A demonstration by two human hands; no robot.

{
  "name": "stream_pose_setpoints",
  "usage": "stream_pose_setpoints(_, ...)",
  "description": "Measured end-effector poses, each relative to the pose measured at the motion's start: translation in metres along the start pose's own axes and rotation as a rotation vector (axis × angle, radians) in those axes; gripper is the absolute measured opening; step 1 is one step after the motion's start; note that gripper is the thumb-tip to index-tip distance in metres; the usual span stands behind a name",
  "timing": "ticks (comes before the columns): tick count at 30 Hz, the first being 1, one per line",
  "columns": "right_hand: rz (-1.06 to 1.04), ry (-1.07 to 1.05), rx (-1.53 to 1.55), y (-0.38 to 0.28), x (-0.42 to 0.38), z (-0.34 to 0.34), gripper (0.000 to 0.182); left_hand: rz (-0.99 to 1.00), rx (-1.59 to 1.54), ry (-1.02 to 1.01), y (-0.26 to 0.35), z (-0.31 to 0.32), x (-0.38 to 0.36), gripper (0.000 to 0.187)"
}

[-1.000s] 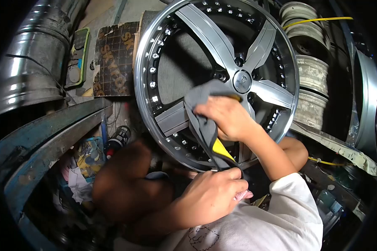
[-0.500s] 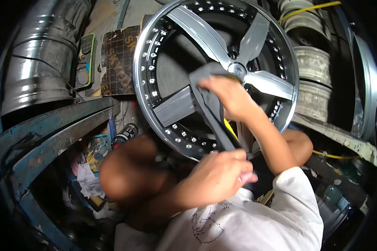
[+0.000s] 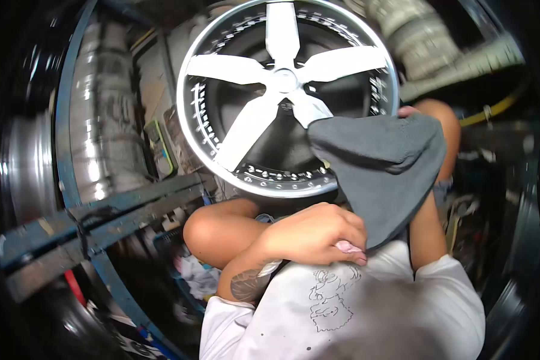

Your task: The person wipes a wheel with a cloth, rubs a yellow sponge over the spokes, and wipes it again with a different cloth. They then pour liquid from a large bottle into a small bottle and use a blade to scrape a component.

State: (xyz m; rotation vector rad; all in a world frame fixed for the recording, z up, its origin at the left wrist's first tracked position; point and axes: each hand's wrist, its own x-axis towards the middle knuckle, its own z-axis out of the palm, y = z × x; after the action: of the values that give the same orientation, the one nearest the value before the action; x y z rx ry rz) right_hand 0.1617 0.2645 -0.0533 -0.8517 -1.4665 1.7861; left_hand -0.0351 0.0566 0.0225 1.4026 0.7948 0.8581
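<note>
A dark grey cloth (image 3: 378,162) spreads between my hands, its upper left corner over the end of one spoke. My left hand (image 3: 312,235) is closed at the cloth's lower edge, in front of my shirt, with a small pink bit showing between its fingers. Behind the cloth, my right hand (image 3: 409,111) is mostly hidden; only fingertips show at its top edge, by the rim. The five-spoke wheel rim (image 3: 183,105), with bright silver spokes and small bolts around its lip, faces me beyond my knees.
Stacked metal rims (image 3: 105,120) stand at the left behind a blue metal frame (image 3: 123,294). More rims (image 3: 411,33) sit at the upper right. A green-edged tray (image 3: 160,147) lies left of the wheel. White rags (image 3: 198,276) lie below my left knee.
The cloth has opened out from a narrow strip and swung right, off the wheel's middle. My right hand has moved right toward the rim's edge. The view has turned and shifted.
</note>
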Motion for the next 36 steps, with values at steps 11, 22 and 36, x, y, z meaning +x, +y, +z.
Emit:
stream_pose_setpoints(11,-0.093,-0.21,-0.333,-0.037,-0.076,-0.018,0.025,-0.17,0.4,0.532,-0.006,0.06,0.035,0.008)
stream_pose_setpoints(22,0.689,-0.365,1.126,0.018,-0.08,-0.004,0.053,-0.143,0.144,0.882,-0.048,0.104,-0.002,0.012)
stream_pose_setpoints(36,0.447,-0.379,0.099,-0.062,-0.081,-0.012,0.048,-0.117,0.632,0.742,0.015,0.018,-0.009,0.009)
